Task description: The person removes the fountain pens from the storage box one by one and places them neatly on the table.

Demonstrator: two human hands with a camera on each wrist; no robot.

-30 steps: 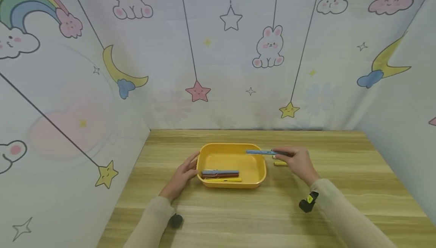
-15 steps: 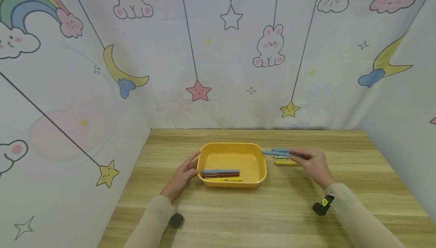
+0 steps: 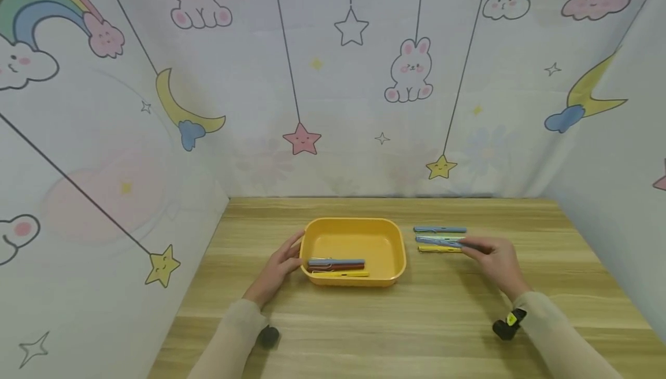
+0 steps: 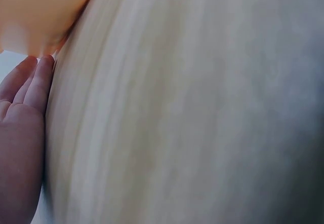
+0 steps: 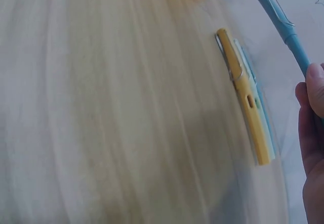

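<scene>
My left hand (image 3: 276, 275) touches the left end of a yellow tray (image 3: 385, 255); in the left wrist view its straight fingers (image 4: 38, 89) meet the tray's side. Inside the tray lie a blue pen (image 3: 338, 262), a dark red pen (image 3: 346, 267) and a yellow pen (image 3: 343, 274). Right of the tray, my right hand (image 3: 496, 263) pinches another blue pen (image 3: 434, 241) by one end. The right wrist view shows this blue pen (image 5: 286, 29) raised, its clip end pointing away from the hand.
On the wooden table (image 3: 364, 333), beneath and around the held pen, lie a yellow pen (image 3: 437, 249), a pale green pen (image 3: 442, 237) partly hidden, and a blue pen (image 3: 442, 229). A white patterned curtain (image 3: 354, 90) stands behind the table and along both sides.
My right hand has moved right and toward me with the blue pen, from over the tray's right rim to above the pens on the table. The left hand stays at the tray.
</scene>
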